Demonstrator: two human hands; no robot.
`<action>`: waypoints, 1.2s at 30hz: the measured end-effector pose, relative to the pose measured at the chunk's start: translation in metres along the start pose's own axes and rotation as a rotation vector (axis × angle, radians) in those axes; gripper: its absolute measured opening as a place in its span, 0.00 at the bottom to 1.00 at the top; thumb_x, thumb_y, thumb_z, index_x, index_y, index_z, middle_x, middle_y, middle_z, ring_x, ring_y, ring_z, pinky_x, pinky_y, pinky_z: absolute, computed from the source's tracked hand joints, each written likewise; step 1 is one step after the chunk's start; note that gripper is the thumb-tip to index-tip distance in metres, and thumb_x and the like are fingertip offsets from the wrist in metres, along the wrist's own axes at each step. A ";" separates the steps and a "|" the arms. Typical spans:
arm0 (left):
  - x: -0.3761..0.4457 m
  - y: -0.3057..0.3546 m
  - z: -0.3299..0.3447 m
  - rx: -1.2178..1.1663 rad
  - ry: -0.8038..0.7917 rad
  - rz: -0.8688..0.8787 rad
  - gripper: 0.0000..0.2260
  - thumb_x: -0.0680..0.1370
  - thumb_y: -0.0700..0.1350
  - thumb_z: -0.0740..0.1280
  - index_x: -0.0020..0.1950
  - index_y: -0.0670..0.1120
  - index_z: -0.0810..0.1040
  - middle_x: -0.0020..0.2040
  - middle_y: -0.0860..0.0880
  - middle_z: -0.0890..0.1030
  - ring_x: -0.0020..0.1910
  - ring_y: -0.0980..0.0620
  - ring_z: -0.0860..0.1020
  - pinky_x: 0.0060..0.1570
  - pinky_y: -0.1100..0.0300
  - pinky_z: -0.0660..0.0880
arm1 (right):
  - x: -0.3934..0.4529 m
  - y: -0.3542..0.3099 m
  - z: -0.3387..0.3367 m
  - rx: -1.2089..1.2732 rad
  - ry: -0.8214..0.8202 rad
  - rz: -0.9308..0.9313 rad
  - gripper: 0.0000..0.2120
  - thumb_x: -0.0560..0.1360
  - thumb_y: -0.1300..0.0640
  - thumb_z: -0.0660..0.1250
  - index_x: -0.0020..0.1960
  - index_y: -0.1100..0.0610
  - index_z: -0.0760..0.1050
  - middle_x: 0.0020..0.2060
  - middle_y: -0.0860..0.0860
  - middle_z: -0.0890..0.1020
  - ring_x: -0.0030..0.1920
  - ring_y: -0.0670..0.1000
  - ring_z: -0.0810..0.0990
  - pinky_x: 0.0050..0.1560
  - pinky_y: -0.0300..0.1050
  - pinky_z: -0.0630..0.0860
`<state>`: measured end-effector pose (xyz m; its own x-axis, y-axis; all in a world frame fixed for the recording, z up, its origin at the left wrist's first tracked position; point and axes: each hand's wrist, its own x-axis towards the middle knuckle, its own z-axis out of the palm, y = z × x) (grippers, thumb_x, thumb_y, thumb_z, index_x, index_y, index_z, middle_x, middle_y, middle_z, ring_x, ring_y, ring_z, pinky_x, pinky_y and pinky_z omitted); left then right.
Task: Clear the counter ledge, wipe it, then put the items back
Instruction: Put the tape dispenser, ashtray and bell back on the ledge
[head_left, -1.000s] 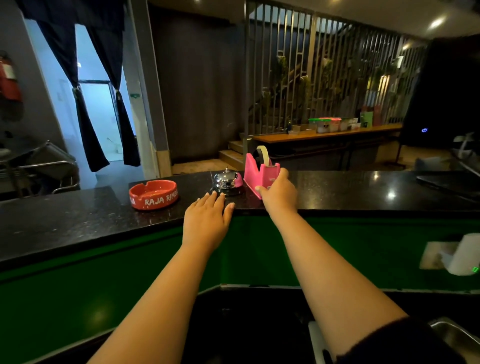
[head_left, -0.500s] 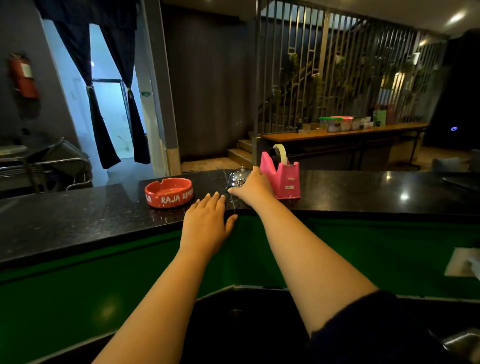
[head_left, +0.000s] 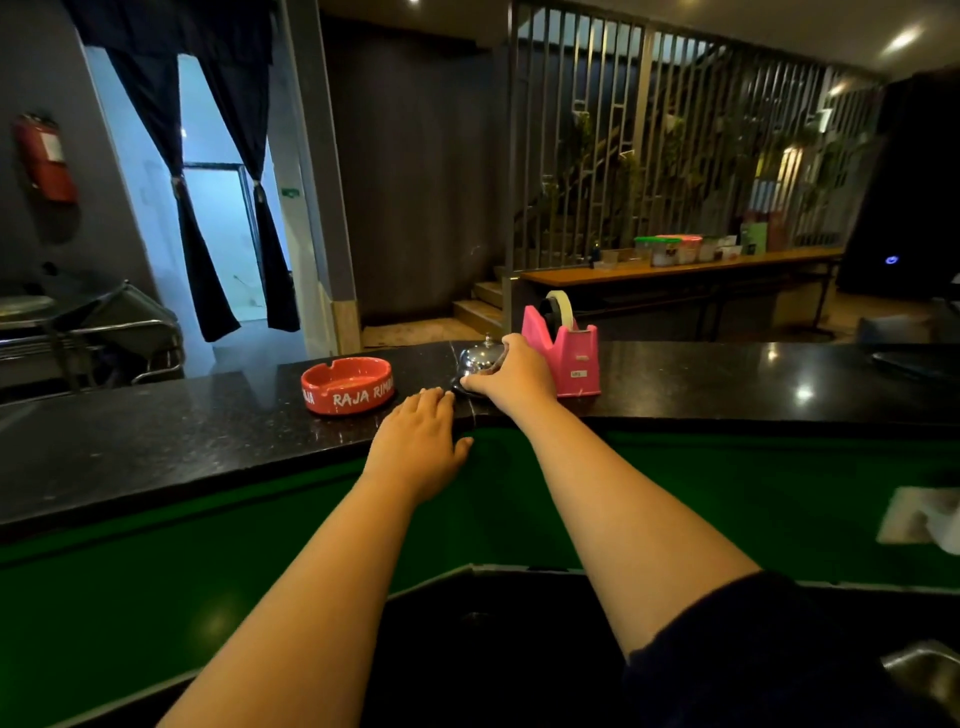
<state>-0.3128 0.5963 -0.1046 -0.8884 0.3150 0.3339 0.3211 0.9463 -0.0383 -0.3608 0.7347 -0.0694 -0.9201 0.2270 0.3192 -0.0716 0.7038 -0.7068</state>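
Note:
On the black stone counter ledge (head_left: 156, 447) stand three items in a row: a red ashtray (head_left: 347, 384) with white lettering, a chrome desk bell (head_left: 477, 358) and a pink tape dispenser (head_left: 566, 348). My right hand (head_left: 511, 376) reaches over the ledge and grips the bell from its right side, fingers curled round its base and dome; the dispenser is just behind the hand. My left hand (head_left: 421, 441) lies flat on the ledge's near edge, fingers straight, just right of the ashtray and holding nothing.
The counter's green inner wall (head_left: 208, 571) drops below the ledge, with a white object (head_left: 930, 514) against it at the far right. A dark flat item (head_left: 919, 364) lies on the ledge's right end. Behind are a wooden table with containers (head_left: 675, 254) and stairs.
My right hand let go of the pink tape dispenser, which now stands upright to the right, and moved left onto the bell. My left hand stayed on the ledge edge.

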 end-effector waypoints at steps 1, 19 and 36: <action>-0.004 -0.002 -0.003 -0.020 0.000 -0.006 0.30 0.80 0.57 0.57 0.77 0.43 0.56 0.76 0.44 0.60 0.75 0.46 0.59 0.73 0.52 0.58 | -0.007 -0.001 -0.004 0.015 -0.002 -0.020 0.37 0.66 0.48 0.78 0.69 0.56 0.66 0.61 0.54 0.77 0.62 0.57 0.76 0.56 0.49 0.75; 0.006 0.118 0.003 -0.325 0.307 0.228 0.20 0.77 0.44 0.64 0.69 0.48 0.71 0.65 0.50 0.73 0.64 0.49 0.71 0.64 0.56 0.67 | -0.049 0.092 -0.123 -0.055 0.274 0.142 0.39 0.64 0.43 0.77 0.69 0.55 0.66 0.61 0.54 0.76 0.62 0.57 0.75 0.57 0.53 0.76; 0.022 0.118 0.046 -0.178 0.370 0.180 0.24 0.80 0.61 0.53 0.73 0.53 0.65 0.69 0.52 0.70 0.70 0.51 0.67 0.70 0.57 0.51 | 0.028 0.120 -0.110 -0.108 0.186 0.246 0.41 0.69 0.51 0.76 0.75 0.54 0.57 0.70 0.57 0.66 0.68 0.60 0.70 0.60 0.54 0.73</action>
<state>-0.3098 0.7182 -0.1448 -0.6464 0.3960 0.6522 0.5402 0.8411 0.0247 -0.3529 0.9001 -0.0755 -0.8178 0.5112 0.2642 0.1946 0.6777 -0.7091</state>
